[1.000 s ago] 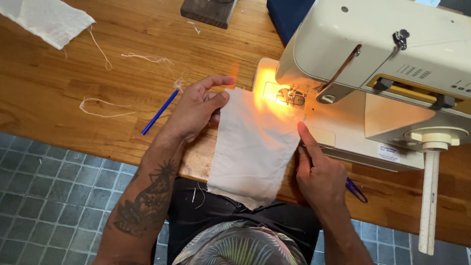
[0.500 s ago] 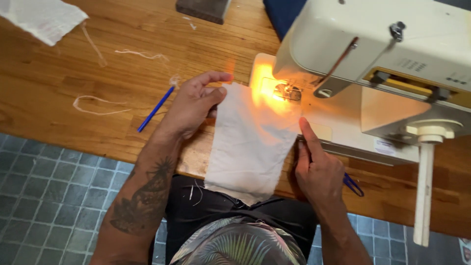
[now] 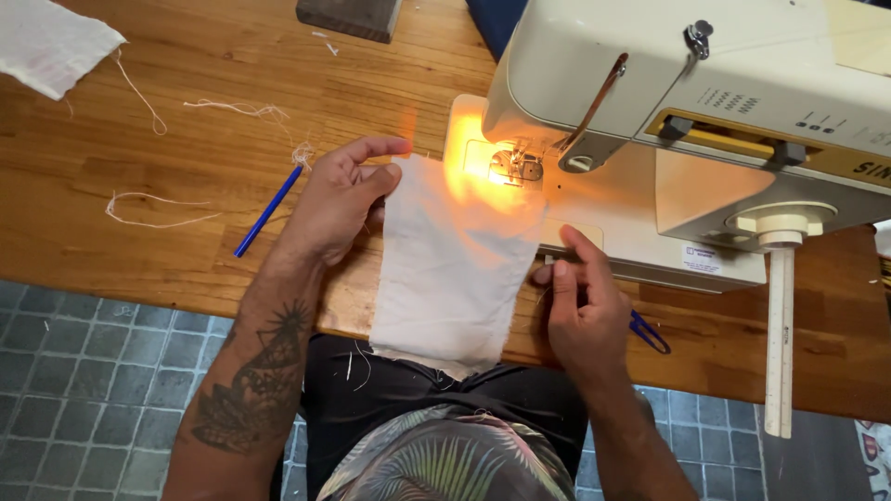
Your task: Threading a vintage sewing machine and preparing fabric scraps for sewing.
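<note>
At the far left, a white cloth scrap (image 3: 51, 44) lies at the 10 o'clock corner of the wooden table (image 3: 111, 232). Loose threads (image 3: 153, 209) lie on the wood to its right. A blue pen (image 3: 269, 210) lies slanted just beside the left hand, at that hand's 9 o'clock.

The left hand (image 3: 339, 199) rests on the left edge of the white fabric strip (image 3: 455, 260). Its fingers are curled and slightly apart; the thumb lies on the fabric edge and the fingertips reach toward 1 o'clock. A tattoo shows on the forearm.

The white fabric strip lies flat from the table's near edge, at 6 o'clock, up to the needle area (image 3: 515, 165) at 12 o'clock, where the machine lamp lights it orange. Its lower end hangs over the table edge.

The right hand (image 3: 580, 297) sits at the strip's 3 o'clock, touching its right edge. Its fingers are drawn together, the forefinger extended toward 11 o'clock; whether it pinches the fabric cannot be told.

The cream sewing machine (image 3: 705, 102) stands at 1 o'clock. A dark block (image 3: 348, 17) sits at the table's far edge
</note>
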